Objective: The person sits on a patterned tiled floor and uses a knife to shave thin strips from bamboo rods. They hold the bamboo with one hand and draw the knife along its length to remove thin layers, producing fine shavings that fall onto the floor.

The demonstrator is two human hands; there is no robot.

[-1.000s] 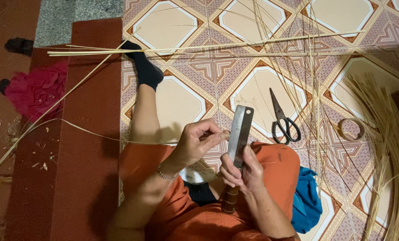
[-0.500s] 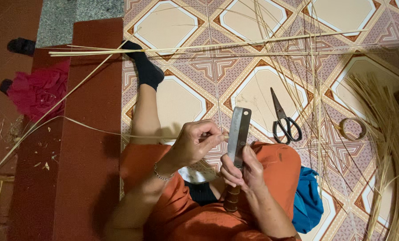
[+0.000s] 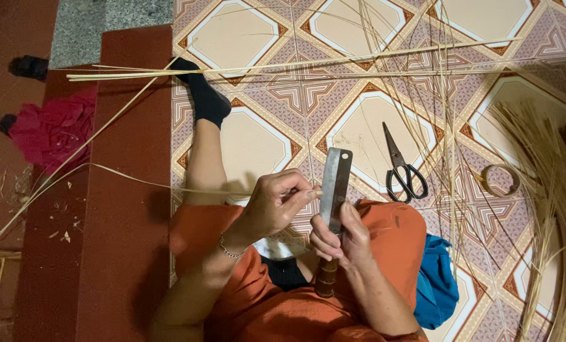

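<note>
left hand [image 3: 271,206] pinching a long thin pale bamboo strip [image 3: 137,179] against the flat steel cleaver blade [image 3: 335,185]; right hand [image 3: 340,237] wrapped around its wooden handle. light, springy, likely splintery; best gripped close beside the blade.

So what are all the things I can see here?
knife: one, grey blade, dark handle, upright in the right hand
thin strip: one, pale, pinched at the blade
scissors: one, black, on tiles
tape ring: one, tan, right of scissors
long sticks: several, pale, across floor
fibre heap: one, straw-coloured, right edge
cloth: one, red, left
blue cloth: one, by knee
left hand: fingers on strip
right hand: gripping handle
</note>
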